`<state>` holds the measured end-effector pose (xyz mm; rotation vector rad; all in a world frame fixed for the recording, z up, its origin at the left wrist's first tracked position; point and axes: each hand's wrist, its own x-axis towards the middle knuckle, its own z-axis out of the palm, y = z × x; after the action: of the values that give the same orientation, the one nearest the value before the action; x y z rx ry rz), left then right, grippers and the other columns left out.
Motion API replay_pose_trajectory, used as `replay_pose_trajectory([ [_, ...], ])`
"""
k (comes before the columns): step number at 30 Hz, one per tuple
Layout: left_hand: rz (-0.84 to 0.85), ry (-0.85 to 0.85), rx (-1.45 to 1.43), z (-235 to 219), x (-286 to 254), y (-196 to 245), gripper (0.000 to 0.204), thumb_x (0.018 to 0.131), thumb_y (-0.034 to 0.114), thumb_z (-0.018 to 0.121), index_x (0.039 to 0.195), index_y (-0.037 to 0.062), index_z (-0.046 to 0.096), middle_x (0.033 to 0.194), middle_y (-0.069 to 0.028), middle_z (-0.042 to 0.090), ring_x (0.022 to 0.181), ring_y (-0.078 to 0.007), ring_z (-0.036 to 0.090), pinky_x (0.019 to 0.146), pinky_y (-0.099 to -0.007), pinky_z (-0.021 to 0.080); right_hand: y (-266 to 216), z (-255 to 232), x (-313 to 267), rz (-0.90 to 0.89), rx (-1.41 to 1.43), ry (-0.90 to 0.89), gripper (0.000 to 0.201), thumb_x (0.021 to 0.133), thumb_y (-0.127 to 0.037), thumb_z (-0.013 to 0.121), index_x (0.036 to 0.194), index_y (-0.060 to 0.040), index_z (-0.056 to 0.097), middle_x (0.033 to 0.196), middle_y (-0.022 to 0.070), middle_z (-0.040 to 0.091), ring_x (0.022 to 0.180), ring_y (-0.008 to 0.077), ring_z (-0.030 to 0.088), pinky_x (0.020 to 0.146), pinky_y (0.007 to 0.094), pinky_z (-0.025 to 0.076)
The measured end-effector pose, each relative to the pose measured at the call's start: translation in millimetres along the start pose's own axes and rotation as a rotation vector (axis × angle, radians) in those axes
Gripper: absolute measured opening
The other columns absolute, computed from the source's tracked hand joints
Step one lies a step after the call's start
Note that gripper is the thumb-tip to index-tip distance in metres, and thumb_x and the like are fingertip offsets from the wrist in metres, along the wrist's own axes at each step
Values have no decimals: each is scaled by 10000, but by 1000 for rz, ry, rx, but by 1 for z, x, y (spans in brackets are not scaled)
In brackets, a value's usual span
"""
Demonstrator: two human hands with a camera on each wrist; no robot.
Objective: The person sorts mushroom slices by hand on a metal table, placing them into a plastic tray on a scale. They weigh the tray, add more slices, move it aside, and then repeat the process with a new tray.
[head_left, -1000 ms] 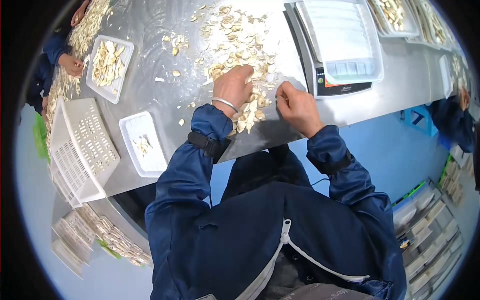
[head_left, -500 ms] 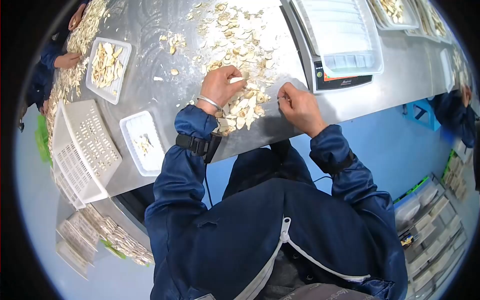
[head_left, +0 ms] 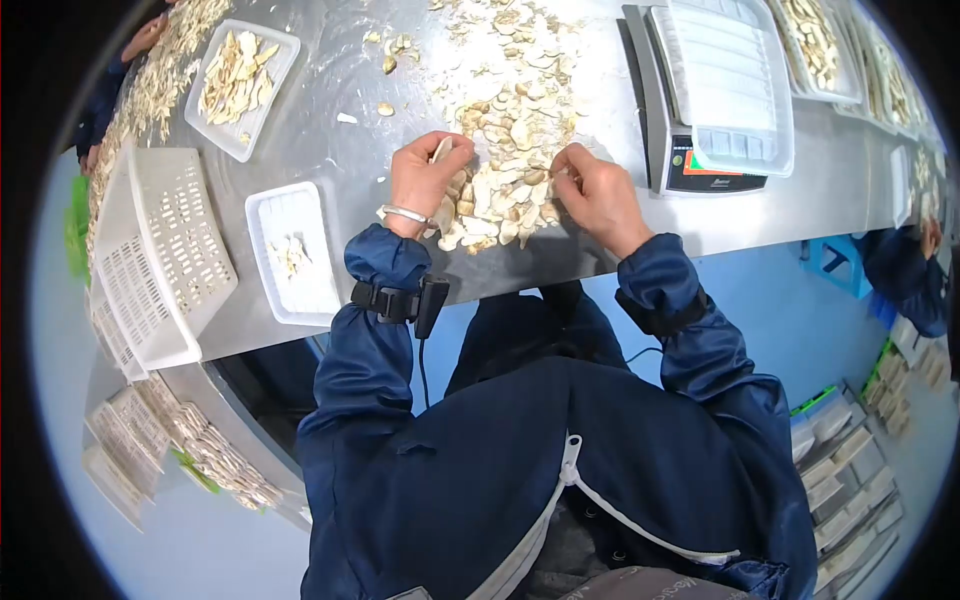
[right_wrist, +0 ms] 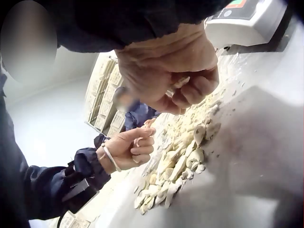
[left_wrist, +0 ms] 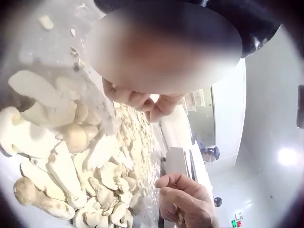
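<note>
Pale mushroom slices (head_left: 500, 205) lie heaped near the table's front edge, between my two hands. At the heap's left side my left hand (head_left: 415, 185), with a bracelet at its wrist, pinches a mushroom slice (head_left: 443, 149) between thumb and fingers. To the right, my right hand (head_left: 600, 200) has its fingers curled, the fingertips close to the heap. In the right wrist view a small pale mushroom piece (right_wrist: 179, 83) shows inside those curled fingers. Whole-length slices (left_wrist: 66, 173) with brownish caps fill the near part of the left wrist view.
A white tray (head_left: 318, 262) with a few scraps and a perforated basket (head_left: 190, 225) stand left. Behind them is a tray of slices (head_left: 208, 118). A scale (head_left: 665, 165) bearing a clear container (head_left: 745, 140) stands right. Other workers' hands (head_left: 145, 38) show at the far sides.
My left hand has come out of the heap and moved left, with a mushroom slice pinched in it. The right hand stays curled on the right. The head view has shifted slightly.
</note>
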<state>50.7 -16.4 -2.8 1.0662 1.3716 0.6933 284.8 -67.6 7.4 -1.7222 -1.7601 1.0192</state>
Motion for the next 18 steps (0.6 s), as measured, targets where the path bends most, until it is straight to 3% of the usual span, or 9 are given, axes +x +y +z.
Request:
replay_pose_trajectory([
  [3, 11, 22, 36, -4, -1, -3, 162, 823, 141, 709, 913, 7, 706, 803, -16, 682, 711, -58, 581, 653, -215, 466, 16, 2, 7, 6, -19, 106, 97, 819, -113, 570, 901, -78, 606, 630, 161, 611, 625, 364, 619, 591, 449, 476],
  [6, 98, -32, 164, 7, -3, 3, 199, 813, 193, 713, 901, 14, 708, 749, -34, 686, 686, -79, 603, 637, -240, 474, 14, -8, 11, 21, -49, 76, 92, 815, -109, 574, 895, -78, 610, 620, 154, 611, 613, 355, 620, 582, 438, 473],
  [7, 187, -11, 270, 16, 3, -5, 260, 786, 282, 724, 867, 35, 707, 727, -87, 690, 669, -177, 651, 634, -309, 498, 14, -7, 10, 23, -40, 68, 97, 815, -106, 580, 902, -74, 609, 618, 151, 614, 609, 347, 622, 575, 428, 471],
  [10, 258, 69, 720, 42, 14, 8, 318, 786, 357, 725, 818, 43, 690, 795, -130, 698, 703, -245, 669, 643, -349, 500, 4, -10, 7, 71, -45, 75, 100, 819, -103, 578, 908, -68, 607, 635, 152, 620, 611, 342, 624, 578, 427, 473],
  [11, 235, 62, 848, 48, 16, 17, 373, 757, 430, 725, 825, 67, 675, 778, -158, 679, 725, -324, 659, 634, -400, 501, 3, -11, 4, 67, -35, 72, 101, 820, -104, 578, 910, -67, 606, 642, 155, 622, 613, 343, 624, 578, 428, 473],
  [15, 332, 51, 982, 60, 33, 7, 334, 766, 387, 714, 869, 75, 651, 753, -149, 670, 725, -325, 657, 625, -411, 503, 6, -18, -12, 71, -16, 73, 107, 821, -111, 579, 914, -65, 603, 669, 163, 625, 624, 346, 624, 579, 430, 472],
  [18, 279, 9, 945, 64, 37, 9, 287, 756, 321, 713, 823, 53, 637, 760, -166, 668, 736, -351, 647, 640, -433, 506, 11, -23, -19, 146, -2, 69, 109, 822, -114, 576, 912, -63, 610, 664, 150, 618, 618, 339, 616, 574, 412, 470],
])
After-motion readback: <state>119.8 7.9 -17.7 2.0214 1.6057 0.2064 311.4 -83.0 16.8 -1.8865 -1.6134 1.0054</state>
